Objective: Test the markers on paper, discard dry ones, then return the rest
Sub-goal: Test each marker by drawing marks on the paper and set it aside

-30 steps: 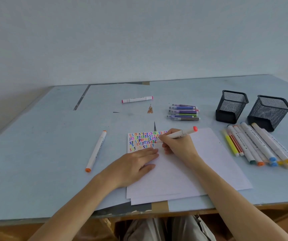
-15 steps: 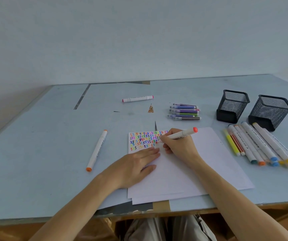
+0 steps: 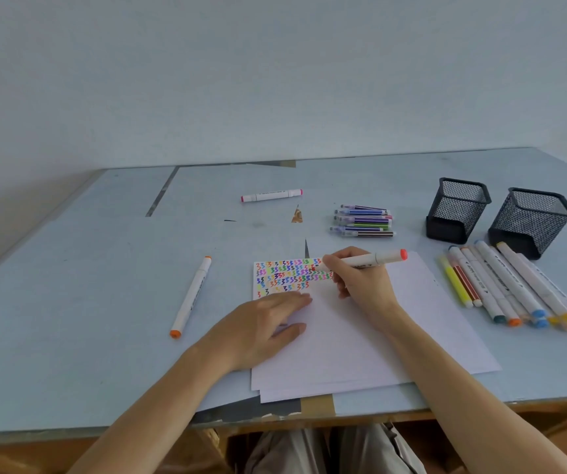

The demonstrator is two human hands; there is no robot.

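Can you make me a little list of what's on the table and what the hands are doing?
right hand: holds a red-tipped marker, tip on the paper
left hand: lies flat on the paper
squiggles: many colours, paper's far left corner
mesh cups: two, black, far right
big markers: row in front of the cups
thin pens: small pile beyond the paper
loose markers: orange at left, pink farther back

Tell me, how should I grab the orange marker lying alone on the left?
Pinch the orange marker around its white middle, coming straight down from above. It lies flat on the table with open space on both long sides, so fingers fit either side.
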